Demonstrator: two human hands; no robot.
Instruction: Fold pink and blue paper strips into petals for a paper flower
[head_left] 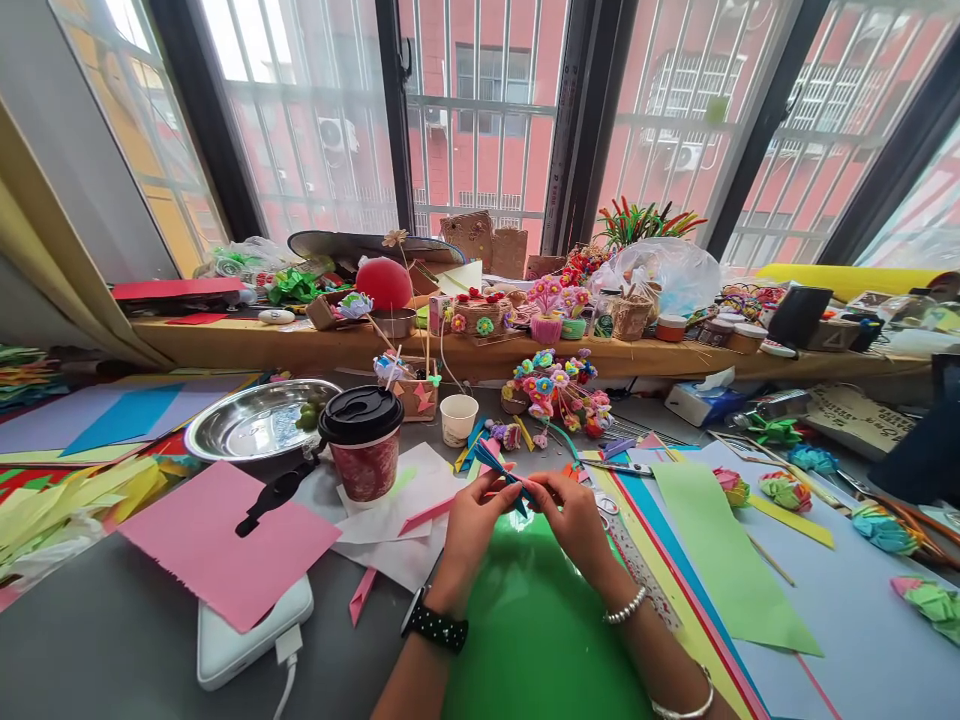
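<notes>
Between my two hands is a blue folded paper piece [495,462] with pointed, fanned ends, held above a glossy green mat [540,610]. My left hand [480,510] has its fingers and thumb closed on the paper. From the other side, my right hand [574,515] pinches its lower right end, and the fingertips hide part of it. A pink folded strip [431,515] lies just left of my left wrist. Beyond my right hand rests a pair of scissors [619,467], near a clear ruler [637,565].
Left of the mat stand a lidded coffee cup [365,450], a steel tray [217,420] and a white power bank [255,630] under pink paper [232,540]. A paper cup [458,420] and crocheted flowers [551,385] are farther back. Light green paper [731,560] lies right.
</notes>
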